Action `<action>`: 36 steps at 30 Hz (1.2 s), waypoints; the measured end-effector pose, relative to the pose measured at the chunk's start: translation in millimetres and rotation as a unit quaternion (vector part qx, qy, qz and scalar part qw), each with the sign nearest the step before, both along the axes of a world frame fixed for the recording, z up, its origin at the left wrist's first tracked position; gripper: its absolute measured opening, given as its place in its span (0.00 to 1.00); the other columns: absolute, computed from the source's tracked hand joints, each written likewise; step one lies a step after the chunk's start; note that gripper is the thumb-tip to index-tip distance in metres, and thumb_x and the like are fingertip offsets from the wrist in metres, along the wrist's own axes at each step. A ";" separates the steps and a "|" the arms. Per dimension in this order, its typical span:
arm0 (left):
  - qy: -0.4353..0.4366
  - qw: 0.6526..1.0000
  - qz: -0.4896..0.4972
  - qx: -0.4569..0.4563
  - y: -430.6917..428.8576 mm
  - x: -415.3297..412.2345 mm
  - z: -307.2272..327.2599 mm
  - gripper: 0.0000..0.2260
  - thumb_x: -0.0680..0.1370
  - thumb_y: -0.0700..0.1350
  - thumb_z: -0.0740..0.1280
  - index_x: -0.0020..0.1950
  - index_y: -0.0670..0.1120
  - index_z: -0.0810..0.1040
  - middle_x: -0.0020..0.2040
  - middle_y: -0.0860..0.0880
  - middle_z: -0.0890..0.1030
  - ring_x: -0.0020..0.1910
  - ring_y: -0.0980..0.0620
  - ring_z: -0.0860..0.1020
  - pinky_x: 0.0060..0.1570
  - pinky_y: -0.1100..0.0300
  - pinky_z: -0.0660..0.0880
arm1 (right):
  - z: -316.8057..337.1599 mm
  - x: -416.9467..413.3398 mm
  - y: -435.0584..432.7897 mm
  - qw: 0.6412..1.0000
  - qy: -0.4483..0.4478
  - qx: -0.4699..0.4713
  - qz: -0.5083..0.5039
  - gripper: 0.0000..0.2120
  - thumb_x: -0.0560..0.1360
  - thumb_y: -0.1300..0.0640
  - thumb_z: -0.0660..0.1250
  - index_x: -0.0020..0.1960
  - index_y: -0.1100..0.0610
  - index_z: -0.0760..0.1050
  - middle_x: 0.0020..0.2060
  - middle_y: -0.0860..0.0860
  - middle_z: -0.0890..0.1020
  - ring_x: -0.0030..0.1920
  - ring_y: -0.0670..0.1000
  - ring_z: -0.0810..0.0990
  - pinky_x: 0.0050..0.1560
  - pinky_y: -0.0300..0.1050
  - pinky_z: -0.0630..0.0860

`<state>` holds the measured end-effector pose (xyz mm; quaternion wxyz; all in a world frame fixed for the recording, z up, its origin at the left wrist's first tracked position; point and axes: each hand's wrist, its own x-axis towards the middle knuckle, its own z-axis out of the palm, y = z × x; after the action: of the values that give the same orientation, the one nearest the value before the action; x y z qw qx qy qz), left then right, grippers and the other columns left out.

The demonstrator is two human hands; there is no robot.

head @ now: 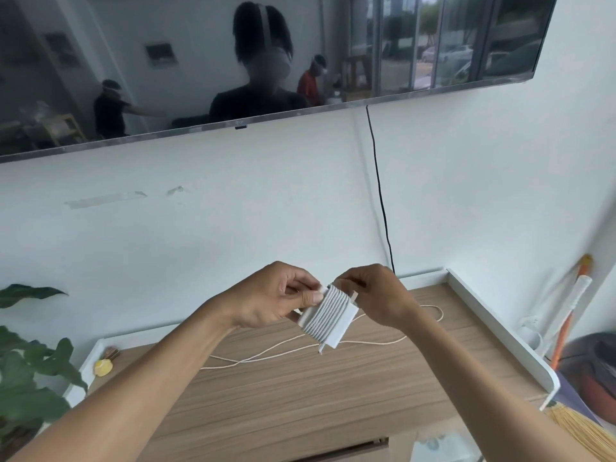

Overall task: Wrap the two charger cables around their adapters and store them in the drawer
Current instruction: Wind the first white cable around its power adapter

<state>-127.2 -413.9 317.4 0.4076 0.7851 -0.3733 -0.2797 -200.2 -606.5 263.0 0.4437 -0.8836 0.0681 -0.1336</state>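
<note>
I hold a white square adapter up over the wooden cabinet top. Several turns of its grey-white cable are wound tightly around its middle. My left hand pinches the adapter's left edge, thumb on the coil. My right hand pinches the cable at the adapter's upper right corner. A short cable end sticks out below the adapter. A second, thin cream cable lies loose across the cabinet top behind and below my hands; its adapter is not visible.
The cabinet top has a raised white rim at the back and right. A drawer gap shows at the bottom. A small yellow object sits at the left, beside a plant. A broom leans at the right. A TV hangs above.
</note>
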 end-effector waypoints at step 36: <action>0.131 0.901 0.289 -0.296 10.2 51.5 -34.7 0.07 0.79 0.40 0.65 0.54 0.50 0.80 0.45 0.35 0.83 0.39 0.46 0.84 0.39 0.52 0.82 | 3.3 52.9 70.5 0.962 -0.220 -0.089 -0.131 0.11 0.76 0.62 0.67 0.52 0.48 0.82 0.41 0.48 0.71 0.35 0.47 0.73 0.34 0.40 0.72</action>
<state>-75.7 -403.7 282.7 0.7290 0.6582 -0.1391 -0.1264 -147.3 -536.1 266.3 0.3458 -0.8515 0.0720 -0.3875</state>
